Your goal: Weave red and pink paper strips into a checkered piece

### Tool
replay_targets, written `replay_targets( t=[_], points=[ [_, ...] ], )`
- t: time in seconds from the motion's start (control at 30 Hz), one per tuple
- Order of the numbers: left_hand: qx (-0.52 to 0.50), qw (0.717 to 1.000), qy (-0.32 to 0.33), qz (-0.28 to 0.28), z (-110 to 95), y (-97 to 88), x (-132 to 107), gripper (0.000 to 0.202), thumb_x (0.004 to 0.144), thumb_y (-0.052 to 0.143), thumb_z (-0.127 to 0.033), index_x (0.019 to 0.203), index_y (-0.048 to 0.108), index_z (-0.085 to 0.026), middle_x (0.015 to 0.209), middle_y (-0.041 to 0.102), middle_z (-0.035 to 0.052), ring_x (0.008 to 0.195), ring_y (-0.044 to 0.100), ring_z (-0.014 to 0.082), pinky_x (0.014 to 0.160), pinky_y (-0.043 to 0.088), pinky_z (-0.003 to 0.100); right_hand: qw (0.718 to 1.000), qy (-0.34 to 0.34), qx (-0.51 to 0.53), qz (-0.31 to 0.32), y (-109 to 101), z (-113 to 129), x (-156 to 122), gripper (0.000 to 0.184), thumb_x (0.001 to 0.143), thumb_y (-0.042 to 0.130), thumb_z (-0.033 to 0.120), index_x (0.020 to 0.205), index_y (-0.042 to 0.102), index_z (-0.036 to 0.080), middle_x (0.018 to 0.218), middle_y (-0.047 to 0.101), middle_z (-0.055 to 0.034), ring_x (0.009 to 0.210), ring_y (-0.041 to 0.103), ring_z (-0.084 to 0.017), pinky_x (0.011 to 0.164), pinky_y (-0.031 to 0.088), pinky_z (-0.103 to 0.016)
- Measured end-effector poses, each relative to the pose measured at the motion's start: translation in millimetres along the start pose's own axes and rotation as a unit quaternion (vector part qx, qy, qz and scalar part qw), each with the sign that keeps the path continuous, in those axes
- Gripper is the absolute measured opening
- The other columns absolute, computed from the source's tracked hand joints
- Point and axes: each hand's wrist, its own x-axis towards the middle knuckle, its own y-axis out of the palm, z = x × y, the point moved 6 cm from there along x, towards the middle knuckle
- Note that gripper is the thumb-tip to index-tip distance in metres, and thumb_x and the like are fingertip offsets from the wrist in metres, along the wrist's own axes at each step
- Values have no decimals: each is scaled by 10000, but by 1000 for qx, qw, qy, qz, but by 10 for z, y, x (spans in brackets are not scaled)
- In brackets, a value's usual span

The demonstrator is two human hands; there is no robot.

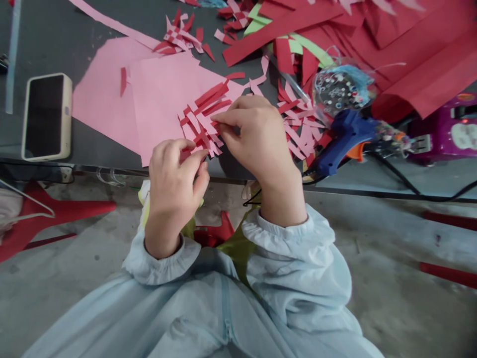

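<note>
A weave of red and pink paper strips (pixel 201 122) lies over pink paper sheets (pixel 160 94) near the table's front edge. My left hand (pixel 175 174) is at the weave's lower left, its fingers curled onto the strips. From the right, my right hand (pixel 257 132) pinches a strip end at the weave's right side between thumb and index finger. The fingertips partly hide the strip there. Loose pink and red strips (pixel 300 127) lie in a heap just right of my right hand.
A phone (pixel 43 117) lies at the left. Rightward are a blue glue gun (pixel 345 136), a bag of small beads (pixel 339 89), a purple device (pixel 445 132) and black cords. Red paper (pixel 421 44) covers the back right. Another woven piece (pixel 177 36) lies at the back.
</note>
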Motion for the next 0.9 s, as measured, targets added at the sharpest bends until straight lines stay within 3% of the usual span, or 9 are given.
replay_targets(
  t=[0.17, 0.37, 0.9],
  points=[
    [13, 1000, -26, 8, 5, 19, -3, 248, 928, 544, -213, 1114, 704, -251, 1192, 605, 115, 1171, 521, 313, 1021, 428, 527, 1000, -3, 4, -8, -8, 6, -8, 261, 932, 507, 201, 999, 756, 244, 964, 711, -102, 953, 624, -265, 847, 490, -410],
    [43, 999, -27, 18, 3, 75, -13, 255, 934, 542, -236, 1134, 696, -272, 1181, 594, 121, 1145, 495, 320, 991, 428, 538, 1000, -1, 2, -23, -50, 27, -22, 252, 928, 512, 202, 871, 747, 272, 953, 722, -93, 933, 635, -268, 820, 507, -417],
    [89, 994, -43, 34, -18, 166, -18, 335, 937, 545, -286, 1250, 660, -257, 1176, 591, 139, 1087, 498, 329, 921, 437, 501, 999, 5, 28, -22, -52, -4, -28, 246, 930, 502, 222, 916, 737, 296, 930, 708, -84, 971, 622, -272, 860, 495, -424]
  ],
)
